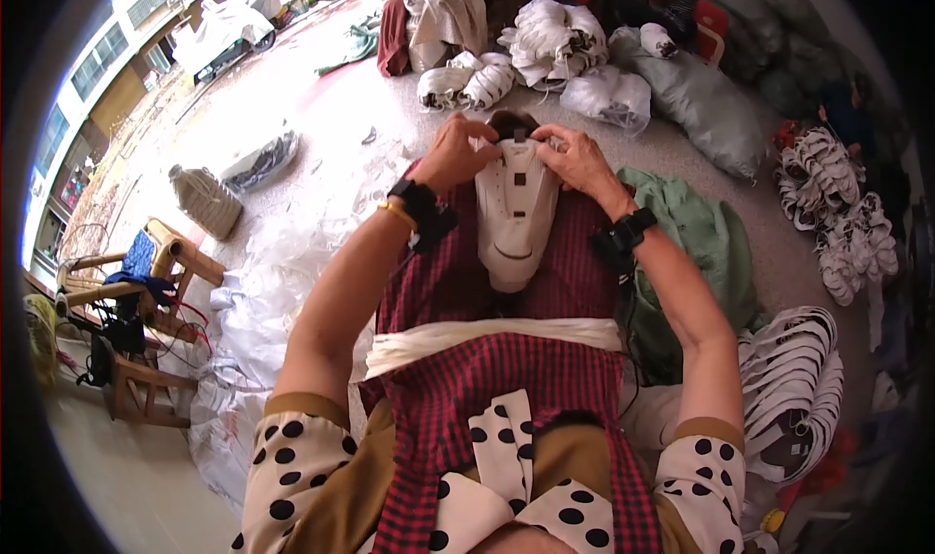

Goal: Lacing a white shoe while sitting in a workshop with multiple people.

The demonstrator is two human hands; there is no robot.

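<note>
A white shoe upper (pixel 508 235) rests over my lap, its rounded toe toward me and its dark brown collar at the far end. Small square dark openings run along its middle. At the collar's left edge, my left hand (pixel 454 151) is closed with thumb and fingers pinching the upper. My right hand (pixel 577 163) pinches the opposite edge. Both hands are level, a short gap apart, with the collar between them. Beneath the upper lies my red-and-black checked apron (pixel 429 262).
Tied bundles of white shoe uppers (pixel 553 40) and a stuffed grey sack (pixel 696 106) lie ahead, near seated people. A green sack (pixel 693 262) and stacked uppers (pixel 791 374) are at right. Plastic sheeting (pixel 268 306), a jug (pixel 205 202) and a bamboo stool (pixel 180 257) stand left.
</note>
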